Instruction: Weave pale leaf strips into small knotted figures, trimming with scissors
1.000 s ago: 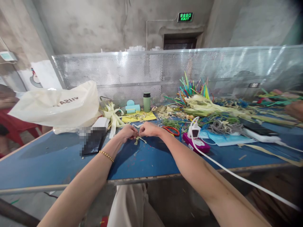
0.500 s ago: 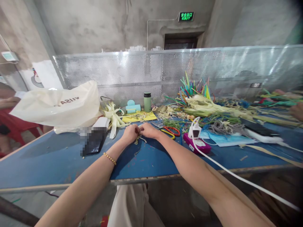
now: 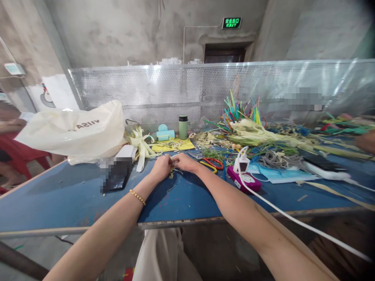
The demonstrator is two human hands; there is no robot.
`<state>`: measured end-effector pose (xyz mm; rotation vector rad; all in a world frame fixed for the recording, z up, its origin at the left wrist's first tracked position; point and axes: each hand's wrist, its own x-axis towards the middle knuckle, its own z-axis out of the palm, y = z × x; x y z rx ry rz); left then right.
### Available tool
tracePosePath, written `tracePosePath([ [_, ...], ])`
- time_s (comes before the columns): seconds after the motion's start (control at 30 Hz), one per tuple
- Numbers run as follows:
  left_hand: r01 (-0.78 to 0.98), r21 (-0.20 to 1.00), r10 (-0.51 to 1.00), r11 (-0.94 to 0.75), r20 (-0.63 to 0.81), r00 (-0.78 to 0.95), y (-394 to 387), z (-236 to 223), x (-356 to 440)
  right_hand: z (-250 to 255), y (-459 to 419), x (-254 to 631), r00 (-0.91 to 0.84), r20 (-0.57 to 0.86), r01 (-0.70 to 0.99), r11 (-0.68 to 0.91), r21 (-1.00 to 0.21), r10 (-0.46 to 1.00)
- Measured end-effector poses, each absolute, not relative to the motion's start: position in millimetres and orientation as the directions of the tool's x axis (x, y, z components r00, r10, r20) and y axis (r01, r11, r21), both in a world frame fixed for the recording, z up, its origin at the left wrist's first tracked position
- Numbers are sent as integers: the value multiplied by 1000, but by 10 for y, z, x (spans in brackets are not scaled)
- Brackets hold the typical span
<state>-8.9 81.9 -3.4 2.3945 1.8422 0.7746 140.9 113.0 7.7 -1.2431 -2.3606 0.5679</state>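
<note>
Above the blue table (image 3: 187,199), my left hand (image 3: 161,167) and my right hand (image 3: 185,162) meet with fingertips pinched together. Between them they hold a small knotted strip of pale, husk-like fibre (image 3: 171,174), whose thin ends hang below the fingers. Most of the strip is hidden by the fingers. Just right of my right hand lie scissors with red and yellow handles (image 3: 213,165). A bundle of pale husks (image 3: 142,146) rests beyond my left hand, near a yellow sheet (image 3: 175,145) with scraps on it.
A phone (image 3: 118,175) and a cream bag (image 3: 79,132) are on the left. A green bottle (image 3: 183,128) stands behind. On the right are a purple power socket (image 3: 244,180) with a white cable, husks (image 3: 254,132), coiled cords (image 3: 278,159) and a blue mask (image 3: 281,173). A co-worker's hand (image 3: 366,138) shows far right.
Both hands stay in the same place, still pinched together. The fingers have shifted slightly, and the hanging ends of the strip lie differently. The view has tipped a little.
</note>
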Motion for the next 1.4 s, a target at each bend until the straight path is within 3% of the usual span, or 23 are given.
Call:
tracePosePath([
  [0.47,894,296,896,-336,394,206,857,-75,-101,-11,1221,1405,-503,234,639,540,-548,832],
  [0.97,905,267,894,-330,396,209,818,-71,-84,40,1154,1403,-478,125,610,431,-664,870],
  [1.4,902,314,911,-296,377,168,821,-34,-86,96,1137,1392,-473,200,698,503,-510,858],
])
